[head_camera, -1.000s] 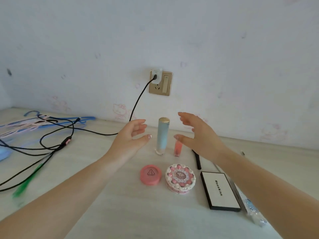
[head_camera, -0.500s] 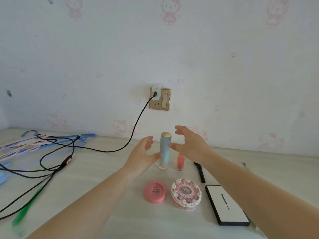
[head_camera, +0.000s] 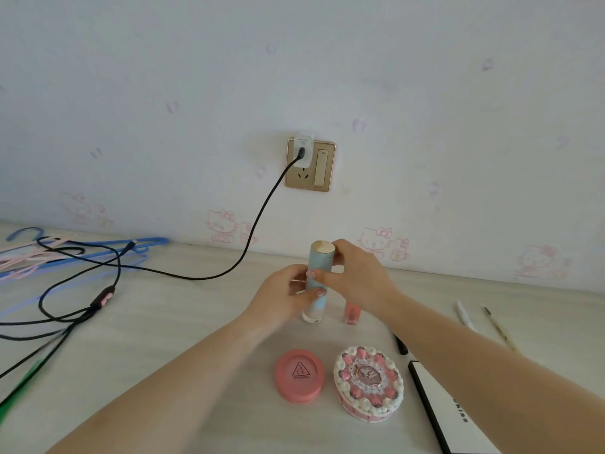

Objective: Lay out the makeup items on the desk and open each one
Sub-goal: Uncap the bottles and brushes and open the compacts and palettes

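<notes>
A tall light-blue tube with a gold cap (head_camera: pixel 319 268) stands upright on the desk (head_camera: pixel 183 322). My left hand (head_camera: pixel 283 299) grips its lower half and my right hand (head_camera: pixel 357 276) grips its upper part near the cap. Just right of it stands a small pink lip gloss (head_camera: pixel 352 312), partly hidden by my right wrist. Nearer to me lie a closed round coral compact (head_camera: pixel 299 375), a closed cake-shaped round box (head_camera: pixel 368 383) and a white palette with a black edge (head_camera: pixel 448 414) under my right forearm.
Black cables (head_camera: pixel 108 276) run from a wall socket (head_camera: pixel 311 163) across the desk's left side over blue and pink hangers (head_camera: pixel 65 250). A black pencil (head_camera: pixel 401 344), a white pen (head_camera: pixel 465 316) and a thin brush (head_camera: pixel 499 327) lie at the right.
Both hands were open on either side of the blue tube; they have closed in and now grip it, left low and right high. The camera has tilted.
</notes>
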A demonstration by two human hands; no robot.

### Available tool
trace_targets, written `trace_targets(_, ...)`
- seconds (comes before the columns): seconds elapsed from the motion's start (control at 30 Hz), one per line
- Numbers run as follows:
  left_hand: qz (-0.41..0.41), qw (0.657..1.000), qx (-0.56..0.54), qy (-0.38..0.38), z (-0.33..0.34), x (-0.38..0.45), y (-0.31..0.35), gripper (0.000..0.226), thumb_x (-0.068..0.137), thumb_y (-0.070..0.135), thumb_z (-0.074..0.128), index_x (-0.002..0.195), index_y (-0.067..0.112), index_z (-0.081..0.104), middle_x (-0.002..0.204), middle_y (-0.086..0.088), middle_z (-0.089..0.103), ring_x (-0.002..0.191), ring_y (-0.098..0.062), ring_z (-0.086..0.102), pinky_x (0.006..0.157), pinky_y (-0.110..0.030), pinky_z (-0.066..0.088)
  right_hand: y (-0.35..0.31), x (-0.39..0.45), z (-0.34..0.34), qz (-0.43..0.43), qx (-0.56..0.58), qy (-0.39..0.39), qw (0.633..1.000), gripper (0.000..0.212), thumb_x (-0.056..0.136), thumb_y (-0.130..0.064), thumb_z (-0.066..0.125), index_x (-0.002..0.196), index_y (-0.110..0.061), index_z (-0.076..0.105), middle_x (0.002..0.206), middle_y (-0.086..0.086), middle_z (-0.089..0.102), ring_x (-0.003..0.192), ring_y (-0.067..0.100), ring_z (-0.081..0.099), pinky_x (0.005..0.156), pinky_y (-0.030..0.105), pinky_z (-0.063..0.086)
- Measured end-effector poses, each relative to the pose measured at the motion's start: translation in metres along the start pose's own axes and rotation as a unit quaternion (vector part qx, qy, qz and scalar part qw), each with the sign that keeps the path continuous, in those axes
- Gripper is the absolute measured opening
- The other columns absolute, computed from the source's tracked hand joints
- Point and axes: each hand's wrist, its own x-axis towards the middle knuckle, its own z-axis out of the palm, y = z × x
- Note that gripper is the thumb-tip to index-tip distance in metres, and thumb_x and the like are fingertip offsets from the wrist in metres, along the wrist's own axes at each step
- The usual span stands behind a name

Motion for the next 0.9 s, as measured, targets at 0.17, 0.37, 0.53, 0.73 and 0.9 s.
trace_targets(0.17, 0.03, 0.999, 0.004, 0.011, -0.008, -0.003, 0.008, 0.026, 0.085, 0.015, 0.066, 0.103, 0.032, 0.058, 0.1, 0.012, 0.069, 0.089, 0.003, 0.066, 0.069, -0.006, 0.045, -0.006, 0.005, 0.002, -0.023, 0.072, -0.003, 0.997, 0.035, 0.077, -0.043, 0.069, 0.105, -0.031, 0.053, 0.098, -0.021, 0.06, 0.094, -0.005, 0.056, 0.071, 0.012, 0.038)
trace_targets(0.37, 0.048, 0.999, 0.007, 0.007, -0.027, -0.006, 0.018, 0.028, 0.087, 0.014, 0.063, 0.109, 0.029, 0.057, 0.1, 0.013, 0.068, 0.088, 0.008, 0.064, 0.07, -0.004, 0.044, -0.021, 0.014, -0.004, -0.059, 0.153, -0.036, 0.986, 0.019, 0.084, -0.029, 0.066, 0.1, -0.031, 0.058, 0.102, -0.013, 0.068, 0.095, -0.002, 0.063, 0.08, 0.014, 0.048)
trace_targets(0.53, 0.034, 0.999, 0.024, 0.013, -0.038, -0.015, 0.005, 0.023, 0.087, 0.013, 0.063, 0.106, 0.026, 0.058, 0.1, 0.008, 0.067, 0.082, 0.011, 0.063, 0.07, -0.003, 0.042, -0.037, 0.023, -0.024, -0.083, 0.2, 0.006, 0.976, 0.015, 0.088, -0.03, 0.061, 0.093, -0.043, 0.056, 0.091, -0.022, 0.064, 0.076, -0.014, 0.059, 0.061, 0.001, 0.042)
trace_targets(0.73, 0.019, 0.998, 0.026, 0.06, -0.049, -0.014, -0.008, 0.028, 0.085, 0.014, 0.065, 0.113, 0.016, 0.059, 0.104, 0.008, 0.067, 0.085, 0.013, 0.061, 0.067, -0.001, 0.041, -0.028, 0.031, -0.028, -0.04, -0.029, -0.02, 0.999, 0.045, 0.081, -0.033, 0.068, 0.123, -0.028, 0.052, 0.105, -0.004, 0.057, 0.088, 0.014, 0.056, 0.066, 0.019, 0.041)
trace_targets(0.9, 0.016, 0.997, 0.015, 0.079, -0.05, -0.012, -0.014, 0.026, 0.084, 0.018, 0.068, 0.108, 0.022, 0.06, 0.102, 0.013, 0.067, 0.086, 0.013, 0.062, 0.067, -0.001, 0.041, -0.025, 0.033, -0.008, -0.061, -0.183, -0.077, 0.978, 0.037, 0.079, -0.031, 0.068, 0.112, -0.024, 0.051, 0.11, -0.002, 0.059, 0.094, 0.016, 0.053, 0.075, 0.027, 0.042)
